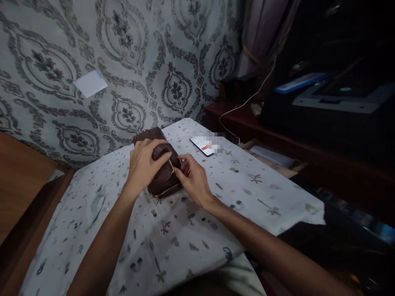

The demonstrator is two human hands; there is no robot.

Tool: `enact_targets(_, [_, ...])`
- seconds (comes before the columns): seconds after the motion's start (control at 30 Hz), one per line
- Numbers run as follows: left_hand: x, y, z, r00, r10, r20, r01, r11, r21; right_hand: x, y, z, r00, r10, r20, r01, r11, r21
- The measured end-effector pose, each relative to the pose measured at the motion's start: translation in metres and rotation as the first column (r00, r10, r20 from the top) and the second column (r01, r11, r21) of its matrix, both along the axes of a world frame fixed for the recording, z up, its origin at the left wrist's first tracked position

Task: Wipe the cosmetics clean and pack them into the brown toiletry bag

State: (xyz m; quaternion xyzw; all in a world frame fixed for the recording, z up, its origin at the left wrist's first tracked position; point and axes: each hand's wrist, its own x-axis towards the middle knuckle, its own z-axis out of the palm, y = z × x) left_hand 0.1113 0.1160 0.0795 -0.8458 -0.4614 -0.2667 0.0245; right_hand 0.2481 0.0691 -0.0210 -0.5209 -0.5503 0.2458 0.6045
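Observation:
A dark brown leather-look bag [163, 190] lies on the patterned cloth, gold zip trim along its near edge. My left hand [144, 161] rests over its top left side, with the fingers curled over it and the thumb pressing near a short gold zip [171, 165]. Against the bag's right side, my right hand [195, 177] has its thumb and index finger closed at the lower end of this gold strip. The other fingers of that hand are bent and partly hidden. A lit phone [201, 147] lies flat to the right of the bag, its screen partly blurred.
The white cloth [191, 238] with plant prints covers the surface under the bag. Behind it rises a patterned wall [135, 49] with a white paper [90, 84] on it. A white cable [243, 100] hangs on the right, above an open drawer [271, 158]. Dark furniture stands there.

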Motion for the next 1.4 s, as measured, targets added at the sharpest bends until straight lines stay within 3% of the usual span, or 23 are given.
enact_targets(0.1, [0.010,0.000,-0.003,0.998,0.030,0.056,-0.032,0.999,0.032,-0.001,0.008,0.002,0.967,-0.106,0.230,0.102,0.994,0.031])
enact_targets(0.23, [0.010,0.003,-0.014,0.979,-0.040,0.198,0.035,0.999,0.027,-0.003,0.021,0.000,0.921,-0.165,0.354,0.151,0.986,0.066])
enact_targets(0.37, [0.004,0.004,-0.021,0.943,-0.042,0.329,0.052,0.998,-0.021,-0.005,0.029,-0.006,0.914,-0.193,0.358,0.156,0.979,0.130])
enact_targets(0.5, [0.002,-0.001,-0.026,0.933,-0.058,0.355,0.061,0.998,0.003,-0.004,0.028,-0.009,0.914,-0.179,0.365,0.127,0.979,0.161])
enact_targets(0.63, [0.004,-0.005,-0.034,0.920,-0.060,0.389,0.032,0.997,0.077,0.002,0.025,-0.009,0.889,-0.170,0.425,0.124,0.983,0.133])
enact_targets(0.8, [0.006,-0.004,-0.038,0.886,-0.016,0.462,-0.017,0.998,0.067,0.007,0.021,-0.005,0.873,-0.149,0.464,0.123,0.989,0.087])
enact_targets(1.13, [0.003,-0.005,-0.040,0.939,-0.033,0.343,-0.014,0.991,0.134,0.005,0.018,-0.009,0.863,-0.192,0.468,0.115,0.975,0.188])
enact_targets(1.4, [0.002,-0.003,-0.040,0.928,-0.040,0.371,-0.002,0.994,0.113,0.008,0.010,-0.009,0.940,-0.106,0.326,0.040,0.978,0.203])
